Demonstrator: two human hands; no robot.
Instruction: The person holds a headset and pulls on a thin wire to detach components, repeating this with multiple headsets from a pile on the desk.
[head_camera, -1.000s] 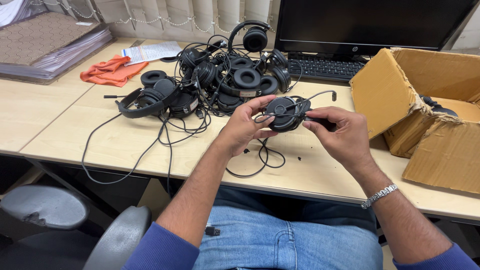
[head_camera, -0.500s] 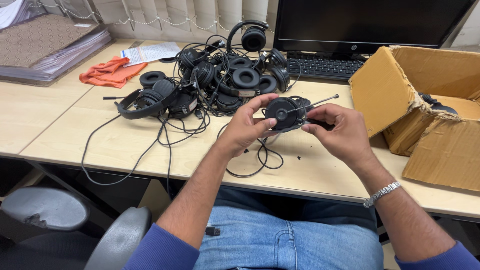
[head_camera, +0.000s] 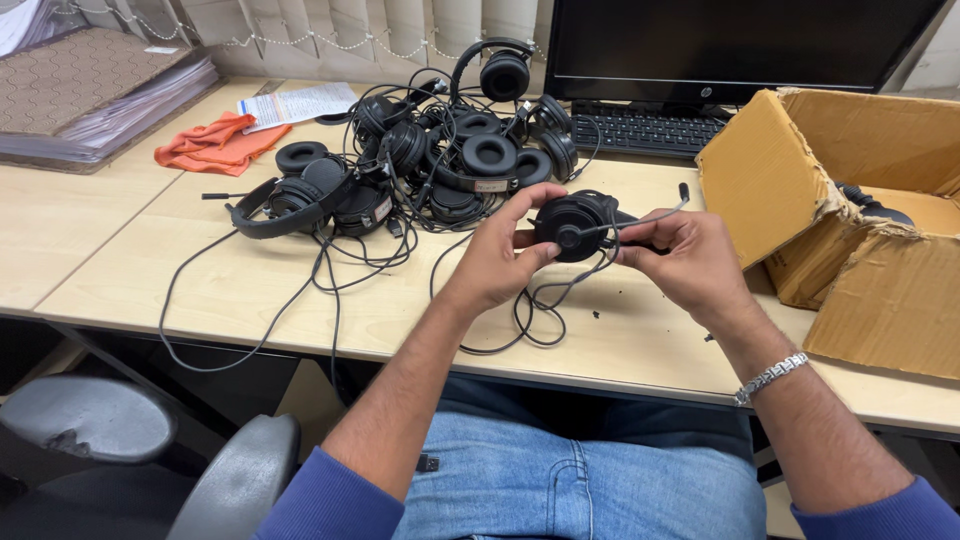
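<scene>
Black padded headset (head_camera: 572, 226) pinched between left hand (head_camera: 497, 258), right hand (head_camera: 688, 262).

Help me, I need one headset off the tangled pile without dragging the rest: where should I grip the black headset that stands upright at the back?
Take the upright black headset by the top of its arched headband, coming from above. The band stands clear of the tangled pile of black headsets, while its earcup sits low among cables.

the headset (head_camera: 572, 226) gripped between both hands is matt black plastic with a smooth, faintly shiny ear pad; its cable (head_camera: 530, 310) drooping below the grip looks rubbery; right of the grip, a torn cardboard box (head_camera: 790, 190), rough and fibrous; the desk (head_camera: 120, 270) beneath is smooth pale wood laminate; far left, a soft orange cloth (head_camera: 215, 145).
</scene>
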